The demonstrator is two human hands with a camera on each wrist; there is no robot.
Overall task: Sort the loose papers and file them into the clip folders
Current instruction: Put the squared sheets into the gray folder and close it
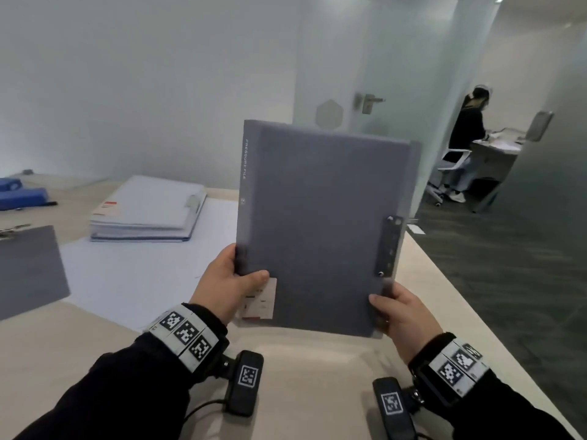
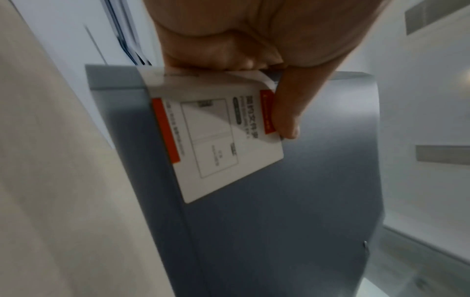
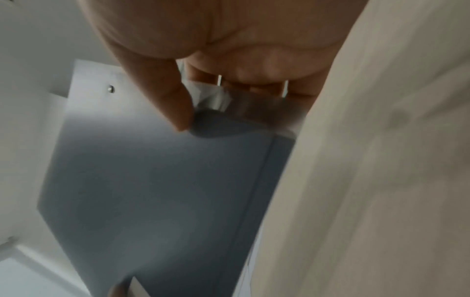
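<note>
I have the grey clip folder (image 1: 320, 223) lifted off the table (image 1: 317, 376) and tilted up in front of me, closed, with its spine on the left and its clip bar (image 1: 389, 246) near the right edge. My left hand (image 1: 227, 285) pinches the lower left corner, thumb on the front just above the white product label (image 1: 260, 300) and fingers curled behind; my right hand (image 1: 401, 312) pinches the lower right corner the same way, thumb on the front, fingers wrapped behind. The step, as I judge it, is to bring this folder down and open it for filing. To do that well I want to lower it flat onto the bare near part of the table, not onto the loose white sheets (image 1: 133, 274) spread to the left, so nothing gets creased under it. I should keep the spine hand firm and let the right thumb slip under the cover edge to open it, since both grips sit low and the tall cover could flop. The stack of papers (image 1: 146, 211) lies far left, well apart from the folder, and a second grey folder (image 1: 28, 271) sits at the left edge; I would leave room between them for the opened cover.
</note>
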